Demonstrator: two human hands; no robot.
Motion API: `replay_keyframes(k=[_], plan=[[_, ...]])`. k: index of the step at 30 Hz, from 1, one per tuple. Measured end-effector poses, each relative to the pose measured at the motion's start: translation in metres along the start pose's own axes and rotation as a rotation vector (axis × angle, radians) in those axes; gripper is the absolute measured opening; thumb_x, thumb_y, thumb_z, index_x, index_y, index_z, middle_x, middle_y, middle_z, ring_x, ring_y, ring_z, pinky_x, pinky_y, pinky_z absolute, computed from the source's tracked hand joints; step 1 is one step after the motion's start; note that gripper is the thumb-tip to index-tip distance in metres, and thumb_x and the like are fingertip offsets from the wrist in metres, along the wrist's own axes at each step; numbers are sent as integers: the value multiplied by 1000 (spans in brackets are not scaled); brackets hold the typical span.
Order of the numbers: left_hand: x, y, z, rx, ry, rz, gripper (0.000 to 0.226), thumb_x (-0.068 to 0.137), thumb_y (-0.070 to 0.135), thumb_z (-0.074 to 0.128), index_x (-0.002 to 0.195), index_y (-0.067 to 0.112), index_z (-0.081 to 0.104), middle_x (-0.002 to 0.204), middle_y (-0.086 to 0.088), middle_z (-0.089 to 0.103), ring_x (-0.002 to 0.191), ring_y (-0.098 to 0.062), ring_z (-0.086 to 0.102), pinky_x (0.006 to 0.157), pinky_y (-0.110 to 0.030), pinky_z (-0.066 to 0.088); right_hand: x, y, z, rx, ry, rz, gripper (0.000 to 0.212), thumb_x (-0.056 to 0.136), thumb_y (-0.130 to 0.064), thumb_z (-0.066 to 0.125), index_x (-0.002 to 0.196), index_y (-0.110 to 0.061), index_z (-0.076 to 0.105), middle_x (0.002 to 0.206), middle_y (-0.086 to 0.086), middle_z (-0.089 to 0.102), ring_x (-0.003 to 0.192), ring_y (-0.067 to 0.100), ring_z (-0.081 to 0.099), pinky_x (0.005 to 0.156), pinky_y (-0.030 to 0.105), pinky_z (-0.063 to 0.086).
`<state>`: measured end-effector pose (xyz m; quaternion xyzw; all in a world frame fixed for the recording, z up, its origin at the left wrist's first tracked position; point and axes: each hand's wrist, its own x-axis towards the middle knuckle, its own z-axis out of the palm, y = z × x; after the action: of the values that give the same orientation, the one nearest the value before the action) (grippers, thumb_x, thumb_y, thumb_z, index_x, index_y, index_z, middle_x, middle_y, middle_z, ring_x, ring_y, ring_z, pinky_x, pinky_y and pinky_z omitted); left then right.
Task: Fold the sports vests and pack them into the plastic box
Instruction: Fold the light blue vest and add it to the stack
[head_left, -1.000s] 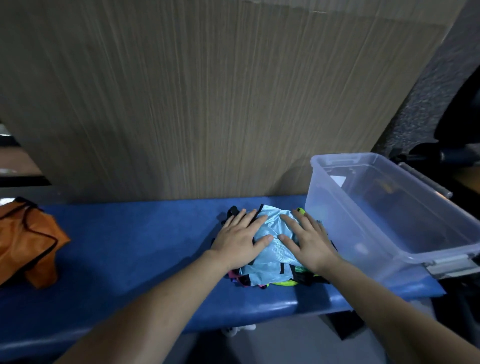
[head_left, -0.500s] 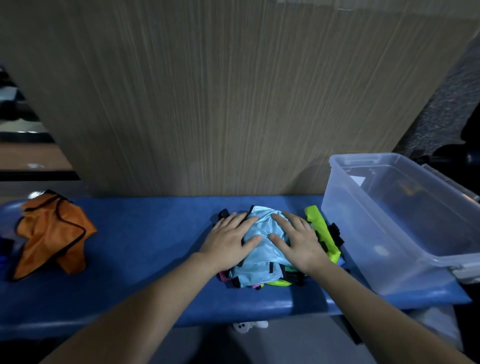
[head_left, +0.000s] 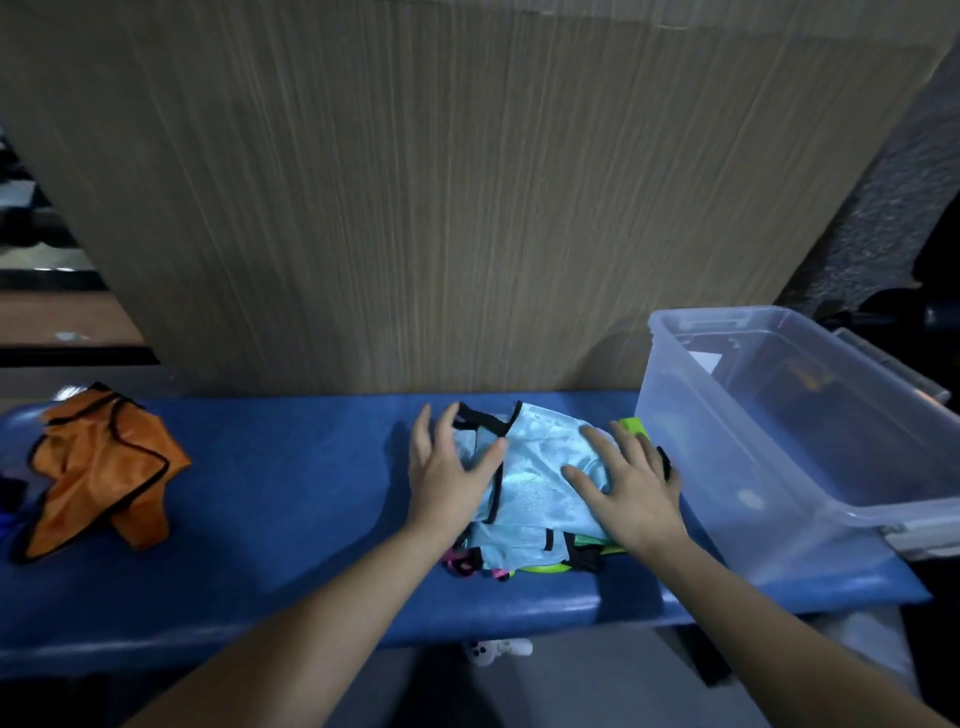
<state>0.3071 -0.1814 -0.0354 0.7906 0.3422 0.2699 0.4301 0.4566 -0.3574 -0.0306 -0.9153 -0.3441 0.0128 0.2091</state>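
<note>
A light blue sports vest (head_left: 535, 483) with black trim lies folded on top of a small stack, with green and pink vests (head_left: 540, 567) peeking out underneath. My left hand (head_left: 449, 475) lies flat on the stack's left side, fingers spread. On the right side rests my right hand (head_left: 631, 483), also flat with spread fingers. An empty clear plastic box (head_left: 852, 512) stands just right of the stack. An unfolded orange vest (head_left: 101, 470) lies crumpled at the bench's far left.
Everything sits on a blue padded bench (head_left: 291, 493) against a wood-grain panel (head_left: 415, 197). A small white object (head_left: 496, 648) lies on the floor below the bench's front edge. Dark items crowd the right behind the box.
My hands have slid apart from the stack's middle toward its left and right sides. The view has shifted slightly.
</note>
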Motion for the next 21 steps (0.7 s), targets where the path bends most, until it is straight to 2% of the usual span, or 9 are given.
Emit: replay_keyframes(k=[1,3,6,9,11,14,18,21], plan=[[-2,-1,2,-99,-47,-82,85,80,65,64,151,34,30,162,8,9,151,-15,12,122,-35,16,-2,4,-1,112,-14,63,64,85,-79,41,144,-55,31,161,-15,20,150,16,11,118,56,12],[-8,0,5,-160,-112,-100,86,82,52,73,152,33,29,159,6,15,147,-10,23,113,-24,20,-5,12,-1,277,-43,84,66,81,-77,53,142,-56,35,161,-14,23,150,15,17,120,55,16],[-12,0,7,-233,-138,-88,83,83,42,77,152,32,31,152,6,24,130,-1,33,106,-20,24,-6,12,0,449,-12,32,72,76,-76,62,141,-52,43,158,-10,32,147,11,25,120,46,26],[-10,-2,-2,-319,-146,-119,84,81,43,79,151,34,34,150,8,29,128,-2,37,109,-24,29,-9,1,3,550,-4,33,64,81,-55,74,140,-45,50,158,-12,32,147,4,24,116,31,25],[-8,-9,-11,-370,-128,-135,89,72,52,81,148,39,36,149,9,34,132,-5,42,115,-33,34,-12,-11,8,602,-15,17,65,80,-52,76,139,-45,51,157,-13,33,146,2,25,115,29,25],[-7,-20,-22,-419,-122,-163,93,64,59,80,145,46,37,147,10,40,129,-7,48,113,-41,41,-14,-24,15,692,-72,1,64,80,-51,77,139,-45,52,153,-15,35,143,1,30,116,31,27],[-10,-8,-17,-363,-136,-125,84,82,41,79,151,37,32,149,7,31,129,-5,41,110,-29,36,-5,-17,-3,571,-124,29,57,86,-57,67,138,-43,50,149,-11,37,141,14,36,115,39,32],[-16,7,-2,-250,-149,-57,81,86,40,74,153,34,30,154,7,21,130,-1,32,105,-22,27,-1,-8,-19,179,-107,68,57,88,-70,48,140,-45,43,150,-8,37,139,24,36,113,52,29]])
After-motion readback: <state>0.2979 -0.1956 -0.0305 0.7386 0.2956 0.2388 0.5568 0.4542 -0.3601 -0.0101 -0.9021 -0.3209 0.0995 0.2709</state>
